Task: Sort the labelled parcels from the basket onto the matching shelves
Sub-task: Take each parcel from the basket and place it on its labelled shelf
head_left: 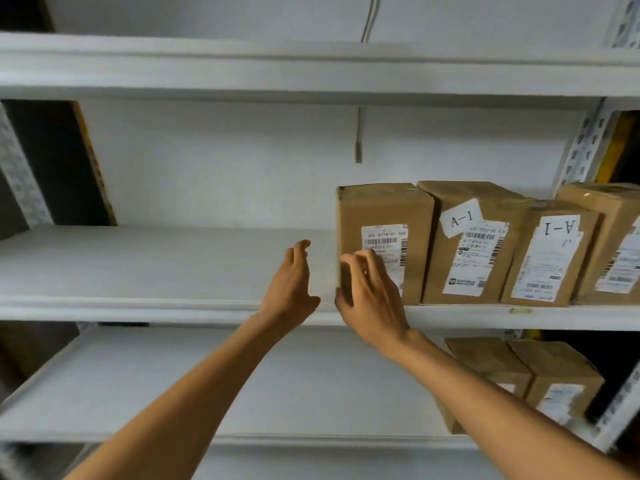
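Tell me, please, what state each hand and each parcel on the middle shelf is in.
Leftmost parcel: upright on the middle shelf, taped shut.
Second parcel: upright, A-1 label tilted.
Third parcel: upright, A-1 label upside down.
Fourth parcel: upright, cut off by the frame.
Left hand: open, beside the leftmost parcel, not touching.
Right hand: on the leftmost parcel's lower front, blurred; grip unclear.
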{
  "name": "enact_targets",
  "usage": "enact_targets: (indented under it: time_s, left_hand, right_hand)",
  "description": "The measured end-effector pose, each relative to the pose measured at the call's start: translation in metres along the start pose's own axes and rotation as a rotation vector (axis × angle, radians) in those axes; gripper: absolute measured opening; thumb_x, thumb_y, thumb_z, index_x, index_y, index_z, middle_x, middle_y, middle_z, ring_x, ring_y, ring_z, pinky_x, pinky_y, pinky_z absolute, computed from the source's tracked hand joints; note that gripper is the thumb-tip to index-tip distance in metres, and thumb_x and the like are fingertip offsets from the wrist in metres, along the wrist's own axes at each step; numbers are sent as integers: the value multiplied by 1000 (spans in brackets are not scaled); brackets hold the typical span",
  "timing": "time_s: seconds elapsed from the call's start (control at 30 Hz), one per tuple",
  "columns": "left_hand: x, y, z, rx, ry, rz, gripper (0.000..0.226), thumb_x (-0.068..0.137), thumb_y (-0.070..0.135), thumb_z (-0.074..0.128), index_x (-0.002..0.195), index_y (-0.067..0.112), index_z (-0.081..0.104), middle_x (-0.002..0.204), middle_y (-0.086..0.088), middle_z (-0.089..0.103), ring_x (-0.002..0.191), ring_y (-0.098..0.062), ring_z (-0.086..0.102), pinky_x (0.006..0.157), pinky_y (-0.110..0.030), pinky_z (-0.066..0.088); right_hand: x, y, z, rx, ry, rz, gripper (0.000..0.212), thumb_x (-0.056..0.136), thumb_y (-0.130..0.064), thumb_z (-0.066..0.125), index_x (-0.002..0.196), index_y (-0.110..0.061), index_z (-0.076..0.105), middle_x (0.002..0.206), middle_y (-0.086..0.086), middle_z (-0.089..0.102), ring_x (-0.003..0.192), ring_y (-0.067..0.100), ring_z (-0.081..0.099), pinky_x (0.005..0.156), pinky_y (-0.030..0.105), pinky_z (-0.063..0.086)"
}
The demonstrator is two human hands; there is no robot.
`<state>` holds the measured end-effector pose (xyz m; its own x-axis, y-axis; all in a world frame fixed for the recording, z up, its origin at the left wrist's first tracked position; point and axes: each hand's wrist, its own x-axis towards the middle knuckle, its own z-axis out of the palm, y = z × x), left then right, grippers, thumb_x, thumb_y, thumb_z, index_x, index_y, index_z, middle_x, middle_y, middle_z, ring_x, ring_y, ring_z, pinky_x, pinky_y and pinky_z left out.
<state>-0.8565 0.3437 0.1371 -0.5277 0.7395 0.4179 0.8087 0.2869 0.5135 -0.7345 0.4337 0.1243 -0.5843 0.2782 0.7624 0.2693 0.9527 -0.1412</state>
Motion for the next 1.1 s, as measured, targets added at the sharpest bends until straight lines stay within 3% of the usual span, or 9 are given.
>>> enact_targets:
  time_s: [0.13,0.33,0.5,0.77,0.97,1.1]
  left_hand:
    - [-45,-46,-49,284,28,-128,72,75,9,71,137,18,34,130,-4,47,113,-25,54,85,-39,51]
    - [-148,-85,-118,585,-28,-458,60,75,26,74,128,21,47,126,0,53,111,-23,56,85,-39,51]
    - [-257,-64,-138,681,25,-761,52,76,36,73,121,22,52,118,2,56,109,-23,57,83,-35,47]
    - [-465,23,-101,560,163,-1361,49,74,39,75,115,23,56,118,-1,59,109,-24,57,88,-34,48]
    - [-626,148,-50,509,294,-1783,40,74,39,72,106,19,57,107,-2,60,98,-26,60,80,-36,52]
    - [-695,237,-19,512,382,-1978,42,82,37,69,116,15,56,110,-2,58,101,-25,57,74,-34,47]
  right_hand:
    - [12,-44,30,124,-123,-151,46,67,-9,72,110,-6,56,104,10,58,93,31,57,68,38,53]
    - [13,-134,63,336,-600,-324,53,83,-28,65,130,-14,45,128,4,52,117,24,49,89,32,45]
    - [-30,-206,67,518,-780,-561,60,79,-32,71,131,-17,47,128,6,55,110,25,56,89,35,50]
    - [-174,-307,19,764,-1022,-1094,59,78,-31,73,129,-15,50,123,5,55,113,22,53,92,33,46]
    - [-299,-369,-70,852,-1126,-1586,59,77,-35,72,126,-13,49,118,5,54,110,25,52,88,33,44]
    - [-375,-387,-142,882,-1140,-1875,58,79,-33,71,128,-12,50,121,6,55,112,24,52,90,34,44]
